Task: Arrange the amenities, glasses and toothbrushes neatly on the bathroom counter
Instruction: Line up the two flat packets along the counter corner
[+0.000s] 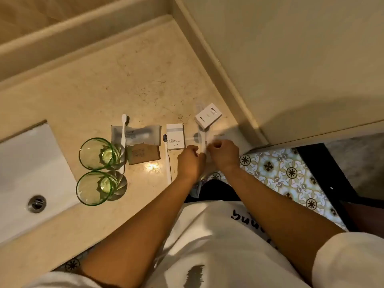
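Your left hand (190, 161) and right hand (223, 154) both pinch a white wrapped item (202, 140) at the counter (145, 80) edge, beside the white box (175, 136); two green glasses (96, 153) stand near the sink (25, 163), toothbrushes (167, 159) lying between

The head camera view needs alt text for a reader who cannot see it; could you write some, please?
Both hands, left hand and right hand, pinch a clear-wrapped item on a beige counter. Left of them lie two toothbrushes, small boxes and two green glasses beside a sink.
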`<state>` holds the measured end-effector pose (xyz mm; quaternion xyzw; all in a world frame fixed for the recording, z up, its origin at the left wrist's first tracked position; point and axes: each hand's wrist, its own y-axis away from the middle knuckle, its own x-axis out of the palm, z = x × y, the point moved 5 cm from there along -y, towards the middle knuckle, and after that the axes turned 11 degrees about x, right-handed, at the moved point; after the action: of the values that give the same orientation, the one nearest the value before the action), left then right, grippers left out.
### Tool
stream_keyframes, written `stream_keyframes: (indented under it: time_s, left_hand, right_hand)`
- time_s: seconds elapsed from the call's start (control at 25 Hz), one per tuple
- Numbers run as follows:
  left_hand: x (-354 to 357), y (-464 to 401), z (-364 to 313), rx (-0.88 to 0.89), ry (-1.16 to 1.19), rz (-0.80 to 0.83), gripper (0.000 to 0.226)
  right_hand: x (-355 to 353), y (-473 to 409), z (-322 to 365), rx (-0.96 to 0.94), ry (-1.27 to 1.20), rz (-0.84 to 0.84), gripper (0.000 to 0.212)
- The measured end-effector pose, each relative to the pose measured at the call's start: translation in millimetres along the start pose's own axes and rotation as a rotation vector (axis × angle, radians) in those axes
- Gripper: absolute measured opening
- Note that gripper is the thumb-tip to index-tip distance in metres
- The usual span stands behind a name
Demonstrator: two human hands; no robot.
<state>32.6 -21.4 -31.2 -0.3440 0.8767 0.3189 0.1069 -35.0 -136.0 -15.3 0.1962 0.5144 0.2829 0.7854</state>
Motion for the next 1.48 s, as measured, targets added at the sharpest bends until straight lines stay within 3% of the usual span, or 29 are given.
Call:
stream_keyframes:
  time_s: [0.04,0.12,0.24,0.4,0.72,0.84,1.0,1.16,1.48]
  left_hand:
    - [-2.0,-1.0,-0.7,-0.013,0.033,0.005,0.032]
    - [-4.0,-3.7,0.1,-0.017,0.064,0.015,0.013]
    - [-6.7,-4.8,-0.6,-0.055,0.141,0.001,0.026]
    - [-17.7,-5.6,-3.4,-0.081,0.203,-0.03,0.007]
    - [-47.2,-21.4,-23.4,-0.06,0.217,-0.1,0.018]
    - [-58.7,-26.9,-26.2,-0.071,0.24,-0.13,0.01]
    - [-74.1,-41.3,-27.1,-0.095,0.255,-0.151,0.017]
    - [-92.0,-68.0,-41.8,-0.128,0.266,-0.159,0.014]
    - [-133.6,-183.2,-80.9,-0.104,0.333,-0.199,0.021]
  right_hand:
    - [1.7,-1.7,0.4,0.011,-0.041,0.036,0.029]
    - [4.4,-3.9,0.1,0.045,-0.091,0.082,0.035]
    - [14.0,-4.3,2.0,0.096,-0.155,0.224,0.038]
    - [16.6,-6.6,9.2,0.189,-0.364,0.406,0.013]
    - [15.3,-18.0,45.0,0.033,-0.426,0.578,0.008]
    - [16.4,-20.7,61.5,-0.025,-0.431,0.595,0.008]
    - [15.9,-27.1,88.1,-0.084,-0.383,0.601,0.01]
    - [10.7,-44.3,122.3,-0.256,-0.278,0.469,0.028]
    - [1.0,-109.0,201.3,-0.258,-0.049,0.335,0.029]
